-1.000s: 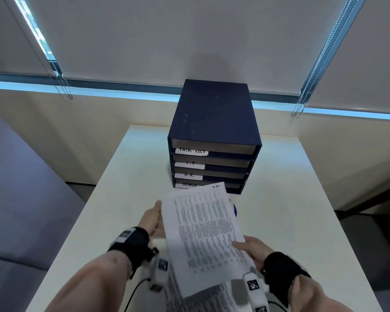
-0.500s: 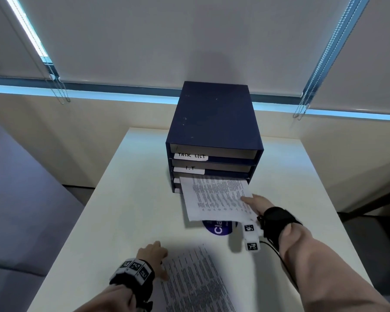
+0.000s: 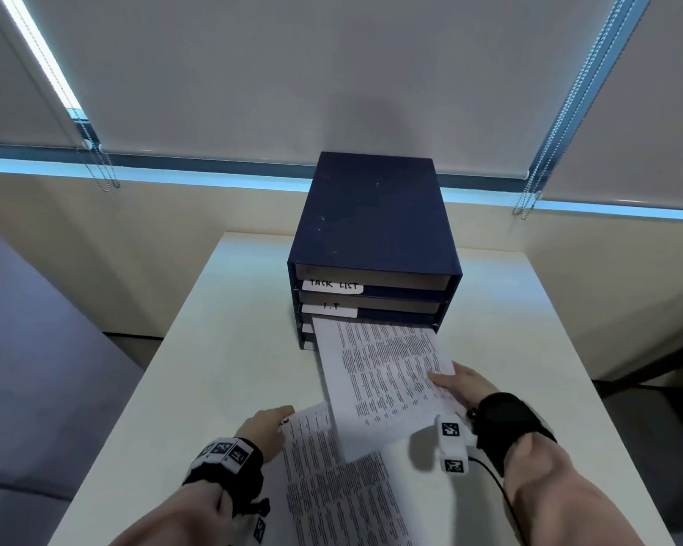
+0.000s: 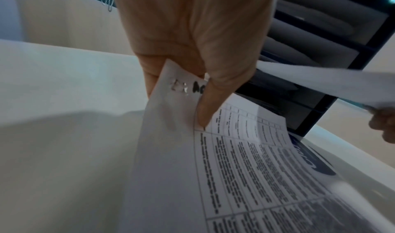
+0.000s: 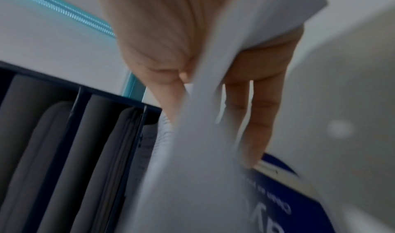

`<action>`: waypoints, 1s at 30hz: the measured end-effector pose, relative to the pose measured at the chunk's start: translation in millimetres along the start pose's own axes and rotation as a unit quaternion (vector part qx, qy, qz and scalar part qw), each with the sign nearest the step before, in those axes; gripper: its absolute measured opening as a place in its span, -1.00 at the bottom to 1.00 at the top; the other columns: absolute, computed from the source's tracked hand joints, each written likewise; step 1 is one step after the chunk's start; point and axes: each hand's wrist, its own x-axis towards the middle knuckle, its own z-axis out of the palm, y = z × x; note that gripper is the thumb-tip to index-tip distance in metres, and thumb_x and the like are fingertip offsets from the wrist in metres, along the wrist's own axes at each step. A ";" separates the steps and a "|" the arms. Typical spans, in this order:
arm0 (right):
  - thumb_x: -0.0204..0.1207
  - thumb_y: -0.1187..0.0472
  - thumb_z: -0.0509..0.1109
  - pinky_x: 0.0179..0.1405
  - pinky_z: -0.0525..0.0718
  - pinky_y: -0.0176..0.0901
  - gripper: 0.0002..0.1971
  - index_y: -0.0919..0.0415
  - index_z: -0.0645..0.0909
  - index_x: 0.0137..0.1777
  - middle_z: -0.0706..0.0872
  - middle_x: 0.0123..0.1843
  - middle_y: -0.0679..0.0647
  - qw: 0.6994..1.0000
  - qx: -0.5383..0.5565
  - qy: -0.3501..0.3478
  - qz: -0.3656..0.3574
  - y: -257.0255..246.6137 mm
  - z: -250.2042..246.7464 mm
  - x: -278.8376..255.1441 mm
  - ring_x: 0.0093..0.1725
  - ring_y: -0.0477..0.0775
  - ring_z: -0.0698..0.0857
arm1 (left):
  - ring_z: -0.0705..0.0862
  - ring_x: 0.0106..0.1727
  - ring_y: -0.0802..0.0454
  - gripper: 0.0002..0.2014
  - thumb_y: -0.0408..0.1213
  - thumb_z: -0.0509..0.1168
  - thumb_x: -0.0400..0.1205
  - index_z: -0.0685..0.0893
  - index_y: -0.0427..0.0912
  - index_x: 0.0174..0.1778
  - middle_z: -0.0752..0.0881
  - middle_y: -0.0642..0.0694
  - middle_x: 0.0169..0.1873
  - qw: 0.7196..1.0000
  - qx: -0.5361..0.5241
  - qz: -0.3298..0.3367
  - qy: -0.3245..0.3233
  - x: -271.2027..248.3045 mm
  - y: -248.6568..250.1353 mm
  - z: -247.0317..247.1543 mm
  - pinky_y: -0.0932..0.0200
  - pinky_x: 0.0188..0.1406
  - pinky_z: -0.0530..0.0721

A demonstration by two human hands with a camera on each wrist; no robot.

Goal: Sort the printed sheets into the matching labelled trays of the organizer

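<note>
A navy organizer [image 3: 371, 214] stands at the table's far middle; its top trays read TASK LIST and I.T. A printed sheet [image 3: 383, 380] slopes out of the slot just below I.T and hides the lower labels. My right hand [image 3: 442, 378] pinches this sheet's near right edge, thumb on top, fingers under it in the right wrist view. My left hand [image 3: 282, 417] pinches the far left corner of another printed sheet [image 3: 332, 486] lying near me. In the left wrist view the thumb [image 4: 205, 104] presses on that lifted corner.
A blue round sticker [image 4: 316, 162] lies on the white table [image 3: 221, 348] in front of the organizer, under the held sheet. Walls and window blinds stand behind the table. A grey sofa sits to the left below the table edge.
My right hand carried the sheet from near my chest to the organizer's third slot, then drew slightly back. My left hand let go of it and took the corner of the sheet on the table.
</note>
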 end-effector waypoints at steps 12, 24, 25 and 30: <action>0.61 0.35 0.34 0.32 0.54 -0.01 -0.46 0.42 0.31 0.56 0.53 0.46 0.36 0.983 0.121 0.138 0.004 -6.2 46.9 25.4 0.37 0.32 0.59 | 0.63 -0.03 -0.13 -0.80 -0.45 0.11 0.57 0.48 -0.02 -0.15 0.61 0.05 -0.26 0.997 -0.072 0.015 0.036 1.1 -12.2 5.0 0.29 -0.36 0.39; 0.54 0.38 0.38 -0.64 0.56 -0.28 -0.88 0.48 0.55 -0.08 0.71 -0.57 0.19 0.988 0.090 0.060 0.107 -29.2 61.4 49.0 -0.66 0.02 0.64 | 0.67 -0.09 -0.08 -0.70 -0.56 0.36 0.36 0.58 -0.06 -0.17 0.70 -0.15 -0.12 0.942 -0.334 -0.040 0.014 8.1 -14.6 -14.4 0.21 -0.19 0.64; 0.56 0.39 0.36 -0.67 0.57 -0.30 -0.91 0.43 0.53 -0.11 0.70 -0.63 0.14 0.982 0.146 0.084 0.087 -33.1 61.8 49.7 -0.70 0.00 0.64 | 0.70 -0.08 -0.14 -0.70 -0.54 0.41 0.31 0.62 -0.12 -0.12 0.72 -0.20 -0.10 0.924 -0.378 -0.049 0.024 7.8 -13.8 -16.6 0.14 -0.13 0.66; 0.69 0.48 0.11 -0.14 0.78 -0.31 -0.84 0.52 0.51 -0.01 0.73 -0.41 0.37 0.903 0.421 0.064 0.060 -54.8 73.5 48.3 -0.17 0.15 0.85 | 0.74 -0.22 -0.13 -0.63 -0.60 0.47 0.35 0.66 -0.33 0.07 0.79 -0.24 -0.19 0.798 -0.596 -0.066 0.055 6.7 -7.0 -25.2 0.14 -0.26 0.66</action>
